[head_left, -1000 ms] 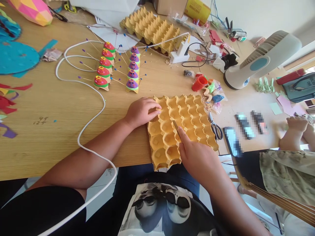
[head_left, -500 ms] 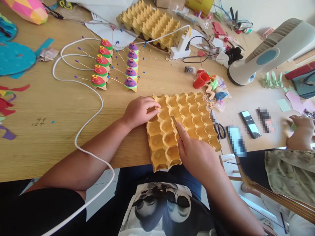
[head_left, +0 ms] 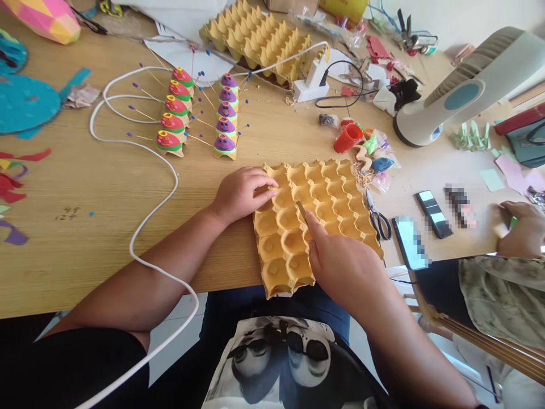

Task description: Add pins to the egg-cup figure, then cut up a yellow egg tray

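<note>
Right hand (head_left: 347, 272) nearest the body, closed round a thin blade (head_left: 301, 209), index finger laid along it, likely to steer the tip among the cups. Blade sits over the yellow egg tray (head_left: 330, 210), which lies cups-up at the table's (head_left: 170, 287) near edge, its lower corner overhanging; presumably set there for easy reach. Left hand (head_left: 242, 193) at the tray's upper left edge, thumb and fingers nearly together – probably steadying it; whether they pinch the rim, can't make out. Scissors (head_left: 378, 218) just beside the tray's right edge, handy. Farther off: red-and-green (head_left: 174, 108) and purple (head_left: 227, 116) painted rows, well clear of the blade. Beyond them, a second egg tray (head_left: 255, 42).
</note>
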Available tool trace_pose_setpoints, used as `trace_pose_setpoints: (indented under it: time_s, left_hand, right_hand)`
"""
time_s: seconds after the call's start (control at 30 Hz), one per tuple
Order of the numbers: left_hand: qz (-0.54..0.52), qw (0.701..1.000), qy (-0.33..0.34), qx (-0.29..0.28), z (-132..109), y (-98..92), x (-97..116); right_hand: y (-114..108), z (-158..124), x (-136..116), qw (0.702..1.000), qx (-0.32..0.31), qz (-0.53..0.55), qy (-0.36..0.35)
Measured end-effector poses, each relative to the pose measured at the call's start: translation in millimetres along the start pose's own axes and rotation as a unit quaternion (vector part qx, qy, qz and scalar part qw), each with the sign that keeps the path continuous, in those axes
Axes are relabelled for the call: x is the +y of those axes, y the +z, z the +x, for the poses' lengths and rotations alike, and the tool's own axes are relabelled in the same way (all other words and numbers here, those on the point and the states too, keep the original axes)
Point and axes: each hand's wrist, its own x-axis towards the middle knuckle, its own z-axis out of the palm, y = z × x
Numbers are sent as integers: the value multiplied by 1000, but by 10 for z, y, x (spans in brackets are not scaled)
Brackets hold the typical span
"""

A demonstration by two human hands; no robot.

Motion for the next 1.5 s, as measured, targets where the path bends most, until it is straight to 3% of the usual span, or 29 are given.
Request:
trace_pose_setpoints:
  time_s: [0.23,0.5,0.9,1.5]
  left_hand:
    - [3,1000,0,3,3,2,2]
    - [-1,1000,6,10,-10,17,-24]
    - [4,1000,-2,10,-8,24,-22]
    - [2,1000,12,12,-3,28,-44]
  right_hand:
    - [15,-19,-44,1000,-15,-1,12]
    - [-84,19,116,1000,-11,7,-25]
    - [-153,-16,65,999,-37,-3,-18]
    - [33,-70,31,1000,-9,-5,-6]
